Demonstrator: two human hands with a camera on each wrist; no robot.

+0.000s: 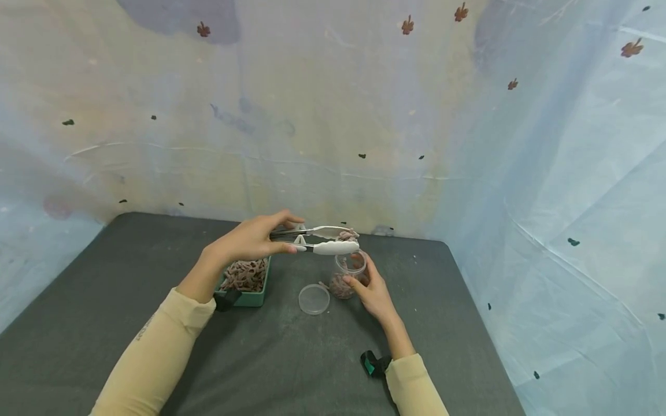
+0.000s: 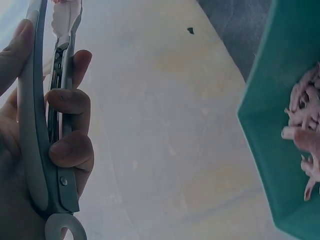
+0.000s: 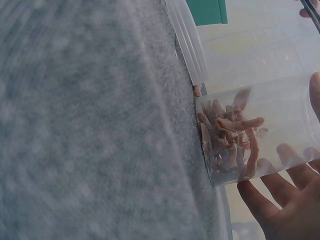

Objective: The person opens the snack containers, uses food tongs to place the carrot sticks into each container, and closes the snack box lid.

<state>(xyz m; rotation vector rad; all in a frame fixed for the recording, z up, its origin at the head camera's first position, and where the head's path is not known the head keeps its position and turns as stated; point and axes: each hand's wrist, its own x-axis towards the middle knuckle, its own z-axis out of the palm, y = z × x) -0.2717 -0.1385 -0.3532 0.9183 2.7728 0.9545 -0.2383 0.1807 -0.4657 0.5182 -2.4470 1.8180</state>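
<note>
My left hand [image 1: 252, 238] grips a pair of tongs [image 1: 335, 248] with white tips, fingers curled round the handles in the left wrist view. Between the tips is a small clump of pinkish-brown strips [image 1: 347, 234], held over the mouth of a clear plastic jar [image 1: 350, 270]. The right hand [image 1: 378, 297] holds this jar from its right side, thumb in front. In the right wrist view, similar strips [image 3: 235, 132] lie in the bottom of the jar, which stands on the table. What exactly the strips are cannot be told.
A green tray [image 1: 253, 299] full of the same strips sits under the left forearm. Left of the jar lies a round clear lid [image 1: 314, 300], with a stray strip [image 1: 324, 285] beside it. The dark table [image 1: 296, 358] meets a patterned sheet [image 1: 312, 115] behind.
</note>
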